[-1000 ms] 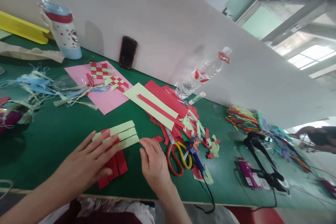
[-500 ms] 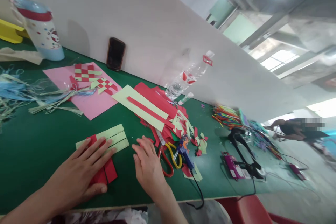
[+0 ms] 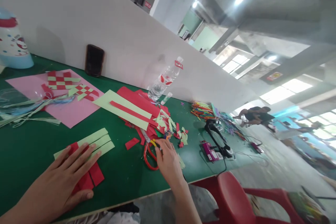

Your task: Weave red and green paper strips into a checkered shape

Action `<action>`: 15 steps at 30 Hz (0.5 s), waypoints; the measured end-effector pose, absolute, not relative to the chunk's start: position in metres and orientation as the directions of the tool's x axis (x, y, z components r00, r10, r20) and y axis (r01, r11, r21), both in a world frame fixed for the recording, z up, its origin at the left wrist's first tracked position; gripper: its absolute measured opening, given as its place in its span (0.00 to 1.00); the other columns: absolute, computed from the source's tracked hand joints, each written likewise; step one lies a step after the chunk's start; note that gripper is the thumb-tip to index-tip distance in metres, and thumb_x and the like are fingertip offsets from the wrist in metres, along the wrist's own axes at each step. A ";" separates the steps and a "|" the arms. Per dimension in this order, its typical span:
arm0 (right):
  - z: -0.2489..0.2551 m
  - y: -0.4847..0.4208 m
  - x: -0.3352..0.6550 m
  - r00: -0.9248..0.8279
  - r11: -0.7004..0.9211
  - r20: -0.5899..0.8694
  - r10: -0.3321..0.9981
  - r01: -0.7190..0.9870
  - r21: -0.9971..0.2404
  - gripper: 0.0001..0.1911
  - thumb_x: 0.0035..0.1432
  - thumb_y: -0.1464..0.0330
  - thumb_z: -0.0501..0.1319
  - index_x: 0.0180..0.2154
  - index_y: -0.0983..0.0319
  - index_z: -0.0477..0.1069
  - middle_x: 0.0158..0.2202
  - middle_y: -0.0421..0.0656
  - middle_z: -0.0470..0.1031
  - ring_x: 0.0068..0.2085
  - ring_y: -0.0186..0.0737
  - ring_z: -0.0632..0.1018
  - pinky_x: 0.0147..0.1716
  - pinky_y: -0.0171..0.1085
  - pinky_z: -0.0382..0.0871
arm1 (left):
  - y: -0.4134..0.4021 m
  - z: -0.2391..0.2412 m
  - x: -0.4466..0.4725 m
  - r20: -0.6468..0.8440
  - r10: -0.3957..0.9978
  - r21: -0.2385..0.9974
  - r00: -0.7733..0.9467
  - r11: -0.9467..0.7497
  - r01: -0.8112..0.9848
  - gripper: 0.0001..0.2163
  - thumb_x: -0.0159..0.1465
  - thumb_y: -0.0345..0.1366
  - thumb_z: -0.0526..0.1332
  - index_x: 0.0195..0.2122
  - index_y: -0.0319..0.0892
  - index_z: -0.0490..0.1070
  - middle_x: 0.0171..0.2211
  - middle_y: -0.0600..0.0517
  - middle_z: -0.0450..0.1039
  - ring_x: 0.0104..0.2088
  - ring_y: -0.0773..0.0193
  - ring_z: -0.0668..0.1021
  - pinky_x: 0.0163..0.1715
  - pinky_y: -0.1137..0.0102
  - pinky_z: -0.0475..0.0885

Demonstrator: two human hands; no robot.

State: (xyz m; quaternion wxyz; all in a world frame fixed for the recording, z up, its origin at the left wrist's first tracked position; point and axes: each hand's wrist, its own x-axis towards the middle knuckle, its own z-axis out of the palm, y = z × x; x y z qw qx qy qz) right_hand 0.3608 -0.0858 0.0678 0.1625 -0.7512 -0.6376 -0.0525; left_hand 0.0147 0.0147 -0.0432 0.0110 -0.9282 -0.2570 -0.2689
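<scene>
My left hand (image 3: 65, 173) lies flat with fingers outstretched, pressing on crossed paper strips: pale green strips (image 3: 102, 141) running to the right and red strips (image 3: 96, 175) coming down toward me. My right hand (image 3: 169, 161) is closed over the hot glue gun (image 3: 167, 134), whose tip end shows past my fingers while my hand hides its body. Beside my thumb lie scissors (image 3: 149, 155) with red and yellow handles, partly covered. Two woven red and green pieces, one a checkered square (image 3: 61, 80), rest on a pink sheet (image 3: 69, 113).
Red and green paper (image 3: 128, 110) and scraps lie mid-table. Behind them stand a water bottle (image 3: 164, 82) and a glue stick (image 3: 166, 98). A phone (image 3: 94, 60) leans on the wall. Farther right are colourful sticks (image 3: 203, 110), a black headband device (image 3: 216, 136) and a red chair (image 3: 233, 196).
My right hand has moved right, from beside the strips onto the glue gun, covering it and part of the scissors. My left hand stays on the strips. The view has turned right.
</scene>
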 end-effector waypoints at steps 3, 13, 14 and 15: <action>0.080 -0.068 0.359 0.206 -0.180 0.261 0.943 0.976 -0.123 0.15 0.70 0.72 0.56 0.53 0.61 0.76 0.53 0.51 0.80 0.53 0.50 0.79 0.55 0.46 0.74 | 0.012 -0.046 0.013 0.490 0.523 0.171 0.698 -0.843 0.511 0.47 0.60 0.67 0.61 0.75 0.59 0.45 0.70 0.53 0.66 0.69 0.47 0.68 0.75 0.54 0.39; 0.069 0.075 0.341 -0.014 0.015 -0.014 1.000 0.996 0.088 0.14 0.70 0.63 0.64 0.54 0.61 0.74 0.56 0.48 0.76 0.54 0.49 0.78 0.54 0.53 0.75 | 0.008 -0.052 0.001 0.486 0.707 0.344 0.514 -0.695 0.631 0.42 0.64 0.62 0.59 0.74 0.70 0.39 0.77 0.58 0.46 0.74 0.43 0.56 0.73 0.45 0.40; 0.069 0.085 0.346 -0.004 0.006 -0.016 1.000 0.995 0.098 0.16 0.71 0.62 0.64 0.56 0.61 0.73 0.57 0.48 0.75 0.53 0.48 0.79 0.52 0.52 0.77 | 0.008 -0.052 0.001 0.473 0.714 0.331 0.515 -0.686 0.648 0.42 0.64 0.62 0.58 0.74 0.69 0.37 0.77 0.58 0.46 0.74 0.44 0.55 0.73 0.45 0.41; 0.070 0.093 0.353 0.007 -0.006 -0.017 1.000 0.995 0.102 0.16 0.71 0.62 0.63 0.57 0.61 0.72 0.58 0.48 0.74 0.52 0.48 0.79 0.51 0.51 0.77 | 0.008 -0.053 0.001 0.457 0.722 0.308 0.519 -0.676 0.669 0.42 0.65 0.62 0.57 0.74 0.68 0.35 0.77 0.58 0.46 0.75 0.44 0.55 0.73 0.46 0.43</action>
